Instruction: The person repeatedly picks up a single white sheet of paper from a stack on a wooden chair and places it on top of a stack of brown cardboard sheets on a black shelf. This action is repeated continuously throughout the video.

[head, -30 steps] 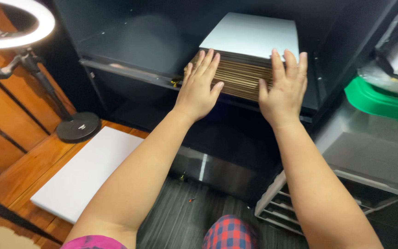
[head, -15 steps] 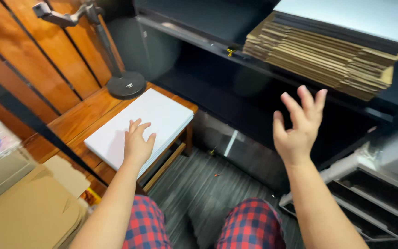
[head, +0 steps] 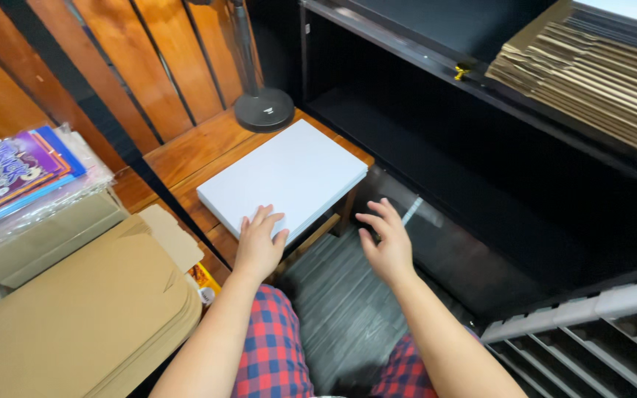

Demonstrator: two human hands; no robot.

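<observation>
1. Your left hand (head: 258, 247) lies flat on the near edge of the white board stack (head: 283, 179), fingers spread and open; nothing is gripped yet.
2. Your right hand (head: 385, 247) hovers just off the stack's near right corner, fingers loosely open, touching nothing.
3. The white stack rests on the small wooden table (head: 200, 147), beside the round black lamp base (head: 264, 109).
4. Judging from this, the pick-up is only beginning: the stack lies unlifted, and the lower shelf of the black cabinet (head: 422, 140) holds nothing visible.
5. The folded cardboard stack (head: 591, 81) sits on the upper shelf, well apart.
</observation>
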